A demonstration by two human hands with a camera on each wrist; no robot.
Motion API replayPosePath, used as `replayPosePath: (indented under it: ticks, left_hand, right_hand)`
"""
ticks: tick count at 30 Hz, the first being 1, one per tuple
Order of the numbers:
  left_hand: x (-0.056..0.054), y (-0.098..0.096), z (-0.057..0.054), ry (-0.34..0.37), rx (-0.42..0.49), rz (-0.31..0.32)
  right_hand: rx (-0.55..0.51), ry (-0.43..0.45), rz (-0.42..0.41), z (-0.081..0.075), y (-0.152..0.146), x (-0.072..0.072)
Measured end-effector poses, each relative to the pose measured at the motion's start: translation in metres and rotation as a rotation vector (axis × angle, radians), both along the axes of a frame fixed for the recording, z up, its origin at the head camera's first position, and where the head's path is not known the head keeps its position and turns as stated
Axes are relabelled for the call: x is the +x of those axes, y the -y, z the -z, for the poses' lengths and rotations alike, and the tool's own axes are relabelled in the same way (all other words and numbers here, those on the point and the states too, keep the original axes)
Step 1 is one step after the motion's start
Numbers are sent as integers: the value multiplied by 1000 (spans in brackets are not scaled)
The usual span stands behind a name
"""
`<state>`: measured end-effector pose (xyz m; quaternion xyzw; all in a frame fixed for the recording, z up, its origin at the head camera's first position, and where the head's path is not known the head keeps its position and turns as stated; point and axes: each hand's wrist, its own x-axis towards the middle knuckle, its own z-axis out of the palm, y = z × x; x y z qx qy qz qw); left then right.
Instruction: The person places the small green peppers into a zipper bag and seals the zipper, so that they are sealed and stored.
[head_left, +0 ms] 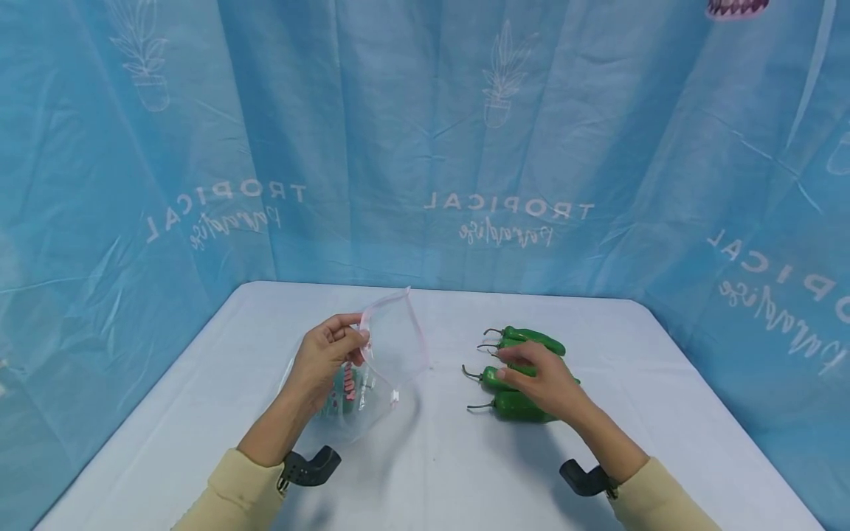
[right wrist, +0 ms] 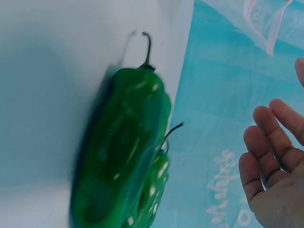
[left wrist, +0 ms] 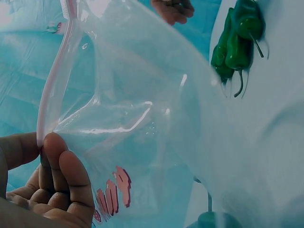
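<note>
My left hand (head_left: 322,361) pinches the pink-edged rim of a clear zip bag (head_left: 398,339) between thumb and fingers. The bag's mouth gapes toward the right, and pink print (left wrist: 111,197) marks its side. Low in the left wrist view, a green chili pepper (left wrist: 216,221) shows through the plastic. Over on the right, my right hand (head_left: 544,376) hovers above a row of several green chili peppers (head_left: 518,407), fingers loosely bent with nothing between them. In the right wrist view those fingers are apart from the nearest large pepper (right wrist: 118,147).
A white-covered table (head_left: 438,472) lies under everything. Blue curtains (head_left: 412,147) with mirrored white lettering hang behind it and along both sides. Each wrist wears a black camera mount (head_left: 312,466). The row of peppers points its stems toward the bag.
</note>
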<state>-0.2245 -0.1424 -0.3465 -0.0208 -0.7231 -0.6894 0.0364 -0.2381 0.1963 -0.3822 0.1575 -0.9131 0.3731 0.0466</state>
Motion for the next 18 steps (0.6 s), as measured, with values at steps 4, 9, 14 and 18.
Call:
replayPosePath:
  ticks: [4,9,14,18]
  left_hand:
    - [0,0,1,1,-3,2]
    - [0,1,2,-1,-4,0]
    - [0,1,2,-1,2,4]
    - [0,1,2,1,7,5]
  right_hand:
    - [21,11,17,7,-12,2]
    - [44,35,57,16,-27,5]
    - [64,49,81,25,-37,6]
    - [87,66,99,31,-43,4]
